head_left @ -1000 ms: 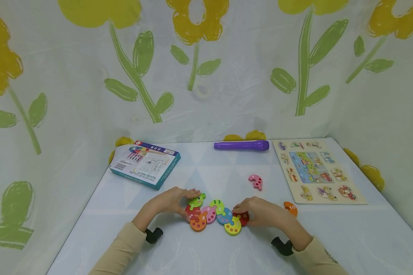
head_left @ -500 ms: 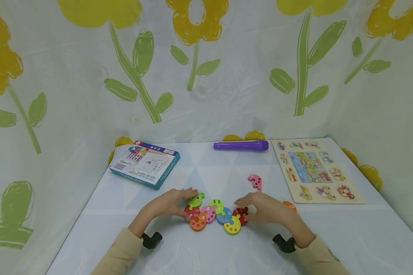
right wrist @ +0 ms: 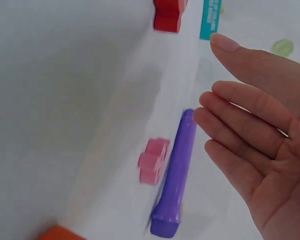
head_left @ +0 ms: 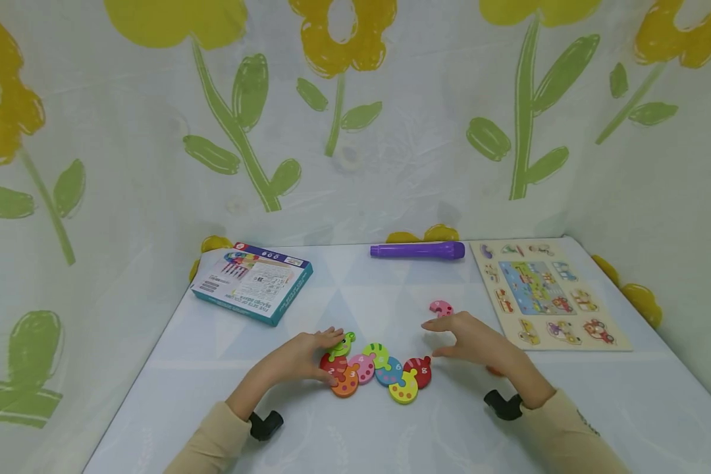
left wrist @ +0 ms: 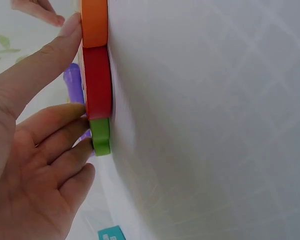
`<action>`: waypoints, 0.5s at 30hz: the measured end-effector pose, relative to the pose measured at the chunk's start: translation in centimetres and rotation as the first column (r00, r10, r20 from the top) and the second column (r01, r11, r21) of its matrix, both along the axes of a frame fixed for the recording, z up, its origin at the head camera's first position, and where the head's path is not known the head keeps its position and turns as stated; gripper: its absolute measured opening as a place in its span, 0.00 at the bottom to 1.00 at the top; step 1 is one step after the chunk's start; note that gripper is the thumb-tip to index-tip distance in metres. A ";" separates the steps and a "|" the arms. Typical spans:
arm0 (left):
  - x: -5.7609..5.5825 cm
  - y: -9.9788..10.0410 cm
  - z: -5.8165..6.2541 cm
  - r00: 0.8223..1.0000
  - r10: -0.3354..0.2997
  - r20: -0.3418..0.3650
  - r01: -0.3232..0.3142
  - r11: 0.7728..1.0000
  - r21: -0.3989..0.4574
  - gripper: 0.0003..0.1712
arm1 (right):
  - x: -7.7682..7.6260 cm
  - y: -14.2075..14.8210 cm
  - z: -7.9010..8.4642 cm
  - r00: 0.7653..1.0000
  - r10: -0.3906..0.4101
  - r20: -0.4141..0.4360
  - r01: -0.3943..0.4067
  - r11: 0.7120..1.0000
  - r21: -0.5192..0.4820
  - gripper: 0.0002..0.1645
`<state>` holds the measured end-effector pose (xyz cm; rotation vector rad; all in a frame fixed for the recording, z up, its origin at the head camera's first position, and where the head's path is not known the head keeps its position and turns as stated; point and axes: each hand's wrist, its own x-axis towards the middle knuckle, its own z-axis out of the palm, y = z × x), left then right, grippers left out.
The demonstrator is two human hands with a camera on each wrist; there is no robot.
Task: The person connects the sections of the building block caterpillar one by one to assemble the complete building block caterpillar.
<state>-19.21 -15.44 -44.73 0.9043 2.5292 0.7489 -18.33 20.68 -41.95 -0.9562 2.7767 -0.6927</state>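
Note:
A wooden caterpillar number puzzle lies on the table in a wavy row, from a green head [head_left: 347, 342] to a red piece marked 8 [head_left: 418, 372]. My left hand [head_left: 299, 361] rests on its left end, fingertips at the head and red 2 piece, thumb on the orange 3 piece [head_left: 346, 386]. To the right of the row, my right hand [head_left: 474, 339] hovers with thumb and fingers spread, holding nothing. Just beyond its fingertips lies a loose pink piece [right wrist: 155, 161]. An orange piece [head_left: 494, 371] is mostly hidden beneath the right wrist.
A purple toy microphone [head_left: 417, 251] lies along the back of the table. At back left is a teal-edged box [head_left: 253, 283]. A wooden picture-puzzle board [head_left: 498, 322] occupies the back right. Flower-printed cloth [head_left: 415, 164] hangs behind the table.
My right hand has let go of the red 8 piece and moved right and away from me, toward the loose pink piece. The left hand stays at the caterpillar's head end.

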 end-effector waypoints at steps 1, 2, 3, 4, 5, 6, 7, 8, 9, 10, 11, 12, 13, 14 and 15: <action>0.0 0.0 0.0 1.000 0.002 0.003 -0.002 1.000 0.003 0.48 | -0.2 0.2 0.0 1.000 -0.005 0.001 0.005 1.000 -0.003 0.29; 0.0 0.0 0.0 1.000 0.005 0.008 -0.005 1.000 0.004 0.48 | -0.4 0.4 0.1 1.000 -0.016 0.003 0.016 1.000 -0.003 0.28; 0.0 0.1 0.0 1.000 0.011 0.012 -0.011 1.000 0.001 0.48 | -0.6 0.6 0.1 1.000 -0.025 0.007 0.025 1.000 -0.003 0.28; 0.0 0.1 -0.1 1.000 0.015 0.015 -0.015 1.000 -0.001 0.48 | -0.7 0.7 0.2 0.999 -0.037 0.014 0.037 0.999 -0.005 0.28; 0.0 0.1 -0.1 1.000 0.021 0.018 -0.021 1.000 -0.003 0.48 | -0.9 0.8 0.3 0.999 -0.049 0.021 0.049 0.999 -0.006 0.28; 0.0 0.1 -0.1 0.999 0.025 0.020 -0.025 1.000 -0.006 0.48 | -1.0 0.9 0.3 0.998 -0.057 0.022 0.057 0.998 -0.004 0.28; 0.0 0.1 -0.1 0.999 0.028 0.020 -0.028 1.000 -0.008 0.48 | -1.2 1.1 0.4 0.998 -0.064 0.022 0.064 0.998 -0.002 0.28; 0.0 0.1 -0.1 0.999 0.032 0.019 -0.032 0.999 -0.011 0.48 | -1.3 1.2 0.4 0.997 -0.074 0.022 0.074 0.997 0.002 0.27; 0.0 0.2 -0.1 0.999 0.035 0.018 -0.035 0.999 -0.013 0.48 | -1.4 1.3 0.4 0.997 -0.081 0.022 0.080 0.997 0.005 0.27; 0.0 0.2 -0.2 0.999 0.036 0.017 -0.036 0.999 -0.010 0.48 | -1.5 1.4 0.4 0.996 -0.087 0.021 0.087 0.996 0.007 0.26; 0.0 0.2 -0.2 0.999 0.038 0.017 -0.038 0.999 -0.010 0.48 | -1.7 1.5 0.3 0.995 -0.095 0.023 0.095 0.995 0.011 0.25; 0.0 0.2 -0.2 0.999 0.038 0.017 -0.038 0.999 -0.007 0.48 | -1.9 1.6 0.3 0.995 -0.099 0.021 0.099 0.995 0.017 0.25; 0.0 0.2 -0.2 0.999 0.038 0.017 -0.038 0.999 -0.005 0.49 | -2.0 1.7 0.2 0.994 -0.104 0.020 0.103 0.994 0.019 0.24; 0.0 0.2 -0.2 0.999 0.039 0.019 -0.039 0.999 -0.002 0.48 | -2.2 1.8 0.1 0.994 -0.108 0.022 0.107 0.994 0.020 0.24; 0.0 0.2 -0.2 0.999 0.039 0.021 -0.039 0.999 0.001 0.49 | -2.4 1.9 0.0 0.994 -0.108 0.020 0.107 0.994 0.023 0.24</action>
